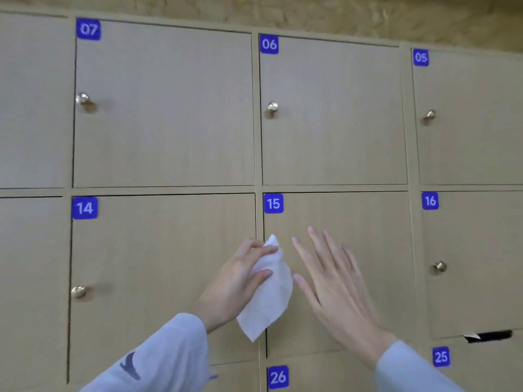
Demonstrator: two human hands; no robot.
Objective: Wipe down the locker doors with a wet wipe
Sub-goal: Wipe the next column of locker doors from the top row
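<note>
Pinching the wet wipe (268, 295) at door 15 (368, 222)'s left edge — left hand (240, 281); right hand (334, 287) splayed flat.

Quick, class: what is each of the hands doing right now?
Left hand: holds the wipe, pinched between fingers and thumb.
Right hand: open, fingers straight and spread over door 15, holding nothing.

I see soft, even, fairly dim light with a yellowish cast, and short smudged shadows beside each round brass knob (82, 99). The whole picture is slightly soft, the outstretched right hand (331, 281) smeared, and the pale wooden locker doors (164, 108) bow at the edges
</note>
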